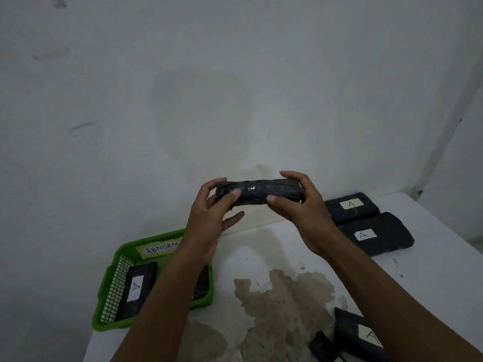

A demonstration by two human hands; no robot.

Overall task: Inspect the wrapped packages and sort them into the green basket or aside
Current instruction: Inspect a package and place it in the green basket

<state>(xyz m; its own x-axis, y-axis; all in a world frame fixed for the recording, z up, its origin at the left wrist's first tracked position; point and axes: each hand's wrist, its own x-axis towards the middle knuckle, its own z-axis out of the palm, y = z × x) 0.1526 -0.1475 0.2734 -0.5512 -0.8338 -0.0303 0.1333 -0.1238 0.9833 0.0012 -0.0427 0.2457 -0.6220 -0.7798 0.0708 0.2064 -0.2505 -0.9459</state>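
Observation:
Both hands hold a black wrapped package (257,192) up in front of the wall, above the table. My left hand (209,218) grips its left end, thumb on the front. My right hand (300,205) grips its right end, thumb under the front edge. The green basket (115,291) stands at the table's left, with a paper label reading "ABNORM…" on its far wall. A black package with a white "A" label (136,288) lies inside it; my left forearm hides another dark package there.
Two black packages with "A" labels (351,206) (376,235) lie side by side at the table's back right. Another labelled package (358,333) and a small black object (322,347) lie near the front right. The white table (431,270) has a large brown worn patch mid-front.

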